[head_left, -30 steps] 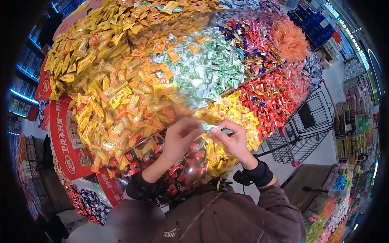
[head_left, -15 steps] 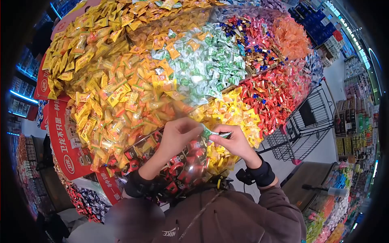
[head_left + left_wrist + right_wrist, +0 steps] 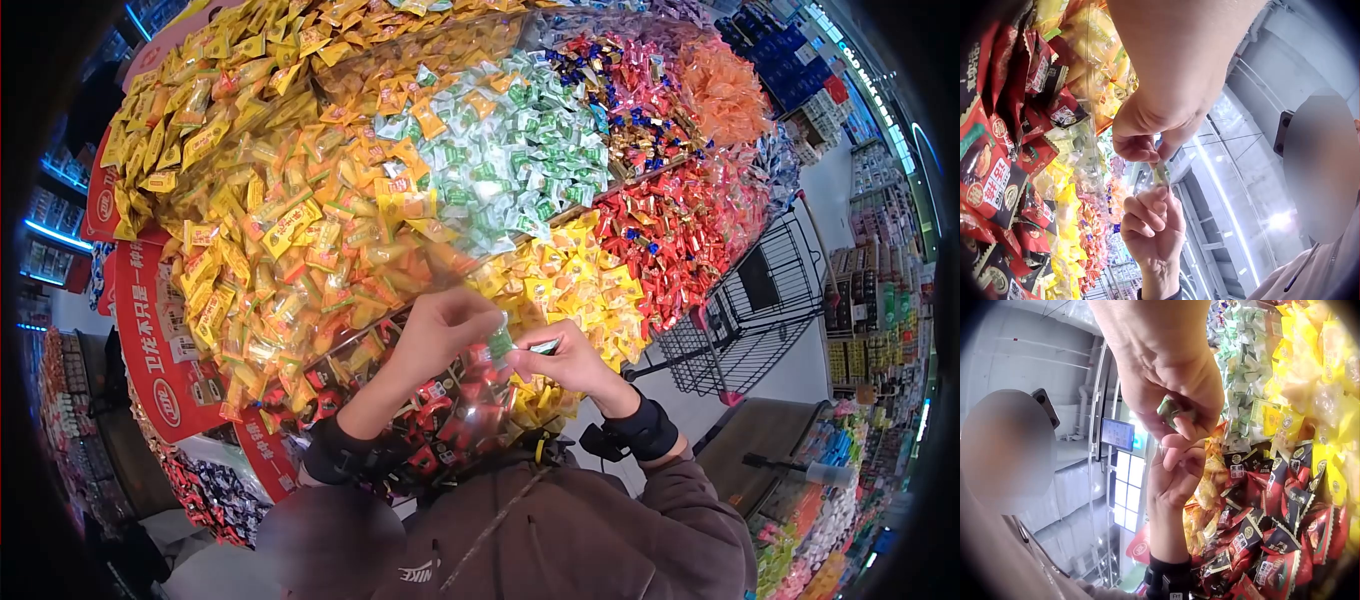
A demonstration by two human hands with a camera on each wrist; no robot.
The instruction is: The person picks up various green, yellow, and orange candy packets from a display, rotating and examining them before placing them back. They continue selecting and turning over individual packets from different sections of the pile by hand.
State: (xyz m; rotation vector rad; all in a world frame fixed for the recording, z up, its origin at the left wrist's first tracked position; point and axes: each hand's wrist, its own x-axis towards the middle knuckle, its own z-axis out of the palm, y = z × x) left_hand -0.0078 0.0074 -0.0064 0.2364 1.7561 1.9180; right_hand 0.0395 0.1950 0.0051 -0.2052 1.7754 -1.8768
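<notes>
In front of the chest, my left hand (image 3: 448, 328) pinches a small green candy wrapper (image 3: 500, 345) between thumb and fingertips. My right hand (image 3: 572, 362) has its thumb and finger at the wrapper's lower edge, and a dark green and white wrapper end (image 3: 544, 347) pokes out of its grip. From the left wrist, the candy wrapper (image 3: 1160, 174) spans the short gap between the two hands' fingertips. The right wrist view shows a green piece (image 3: 1170, 410) tucked in the right hand's curled fingers. Below the hands lie red-and-black wrapped candies (image 3: 440, 425).
Clear dividers split a large candy display into heaps: yellow-orange packets (image 3: 300, 250), green-and-white candies (image 3: 510, 160), yellow packets (image 3: 580, 290) and red candies (image 3: 665, 245). A shopping cart (image 3: 750, 300) stands at the right. Red banners (image 3: 160, 350) hang along the left side.
The wrapper was stretched sideways between both hands; it now hangs downward from the left fingertips. The right hand has moved slightly down, and the left hand has hardly moved.
</notes>
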